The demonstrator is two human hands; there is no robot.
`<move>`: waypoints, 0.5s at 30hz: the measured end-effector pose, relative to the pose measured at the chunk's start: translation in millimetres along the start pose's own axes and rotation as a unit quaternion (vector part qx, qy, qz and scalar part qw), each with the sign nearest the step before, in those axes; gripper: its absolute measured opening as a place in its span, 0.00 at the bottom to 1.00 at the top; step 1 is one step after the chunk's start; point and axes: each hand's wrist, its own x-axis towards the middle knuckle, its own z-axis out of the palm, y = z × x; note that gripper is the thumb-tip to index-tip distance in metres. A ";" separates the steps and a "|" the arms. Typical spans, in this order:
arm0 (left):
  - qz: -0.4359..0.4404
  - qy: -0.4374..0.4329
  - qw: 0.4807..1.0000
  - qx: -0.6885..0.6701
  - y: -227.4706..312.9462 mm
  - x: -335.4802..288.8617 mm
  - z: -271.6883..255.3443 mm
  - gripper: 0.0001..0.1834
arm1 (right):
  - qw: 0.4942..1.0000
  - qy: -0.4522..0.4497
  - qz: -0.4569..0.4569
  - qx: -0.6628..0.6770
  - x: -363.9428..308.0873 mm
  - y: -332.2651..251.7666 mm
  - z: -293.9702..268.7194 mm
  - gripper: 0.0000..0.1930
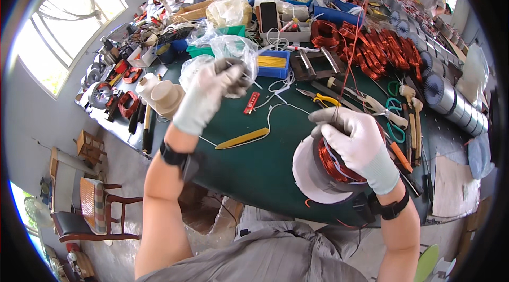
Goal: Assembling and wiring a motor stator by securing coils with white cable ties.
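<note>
Both my hands wear white gloves with grey fingertips. My left hand [221,87] is raised over the left middle of the green table; its fingers are curled and slightly blurred, and what they hold, if anything, cannot be made out. Over a motor stator [312,176] at the table's near edge, my right hand [352,139] pinches thin red copper wires [350,64] that rise above it. Inside the grey and white stator lies a copper winding [330,162], partly hidden by that hand. White cord [269,117] curves between the hands, beside a yellow flat strip [242,138].
Yellow-handled pliers [324,99], teal-handled scissors [393,115] and hammers [416,123] lie to the right. Stacked copper coils [382,49] and wire spools [445,96] stand beyond. A blue tray [274,63] sits at the middle, white containers [164,96] at left. Other people work far off.
</note>
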 end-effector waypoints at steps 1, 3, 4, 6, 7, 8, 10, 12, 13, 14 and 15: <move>-0.017 -0.024 0.998 -0.052 9.8 -16.9 24.5 0.13 | 1.000 -0.003 -0.001 -0.003 -1.5 -1.7 -3.1 0.14; -0.028 -0.037 0.993 -0.109 25.7 -43.6 61.6 0.14 | 0.998 0.000 -0.038 -0.053 -1.2 -6.9 -1.1 0.14; -0.020 -0.032 0.993 -0.116 28.0 -51.2 76.5 0.14 | 0.992 -0.001 -0.079 -0.102 -0.7 -9.1 -0.3 0.14; 0.025 -0.030 0.992 -0.119 19.1 -57.4 95.1 0.13 | 0.989 -0.047 -0.088 -0.111 1.3 -8.5 1.0 0.12; 0.012 -0.029 0.995 -0.092 17.9 -59.0 102.0 0.12 | 0.988 -0.047 -0.089 -0.114 1.7 -10.4 0.7 0.11; -0.001 -0.028 0.998 -0.064 19.1 -61.1 107.7 0.11 | 0.988 -0.047 -0.090 -0.118 1.7 -12.0 0.2 0.11; -0.016 -0.026 0.999 -0.026 20.3 -63.7 111.4 0.10 | 0.989 -0.030 -0.075 -0.123 1.8 -12.0 -0.7 0.11; 0.086 -0.024 0.990 0.110 12.0 -63.8 110.9 0.09 | 0.990 -0.011 -0.061 -0.128 0.4 -9.5 -2.4 0.12; 0.115 -0.034 0.985 0.126 7.3 -65.6 108.3 0.09 | 0.989 -0.009 -0.089 -0.121 1.2 -6.4 -1.2 0.12; 0.114 -0.034 0.985 0.127 8.3 -66.8 104.6 0.09 | 0.987 -0.008 -0.117 -0.113 1.7 -4.6 -0.2 0.13; 0.200 -0.036 0.949 0.242 11.8 -67.6 101.1 0.09 | 0.986 -0.012 -0.117 -0.117 2.0 -5.3 0.2 0.13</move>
